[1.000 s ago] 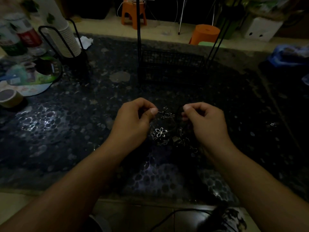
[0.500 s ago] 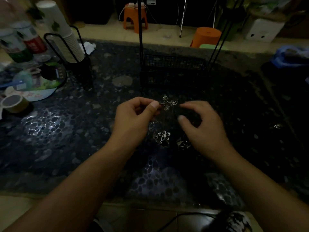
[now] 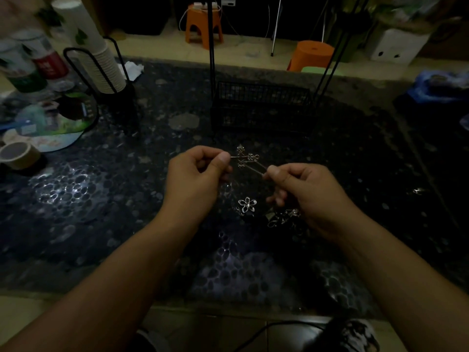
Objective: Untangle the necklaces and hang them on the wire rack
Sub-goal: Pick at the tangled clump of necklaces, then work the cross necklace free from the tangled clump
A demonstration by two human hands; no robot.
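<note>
Cable: a dark cable (image 3: 269, 329) is seen at the near edge, below the table (image 3: 101, 224), nearer than everything else.
Table: a dark pebble-patterned top is lit in patches; it is used here as the landmark.
Loose pendants: a flower pendant (image 3: 246, 205) is laid on the table between the two wrists; a small heap of other pendants (image 3: 284, 219) is seen just right of it, partly hidden under the right hand. The chains cannot be made out in the dim light.
Left hand: the left hand (image 3: 195, 179) is held above the table centre, fingers curled, the thumb and forefinger pinched on one end of a cross pendant (image 3: 247, 157).
Right hand: the right hand (image 3: 304, 191) is held just right of it, fingers curled, a thin chain (image 3: 256, 168) pinched at the thumb tip.
Cross pendant: it is lifted clear of the table, between the two hands and beyond the flower pendant.
Wire rack: a black wire rack (image 3: 261, 107) is stood toward the table's far edge, beyond the hands; its thin uprights are cut off by the top of the view.
Far left of table: a tape roll (image 3: 19, 154), a stack of paper cups (image 3: 94, 47) in a black holder and bottles (image 3: 30, 64) are grouped there.
Beyond the table: two orange stools (image 3: 203, 24) are stood on the floor.
</note>
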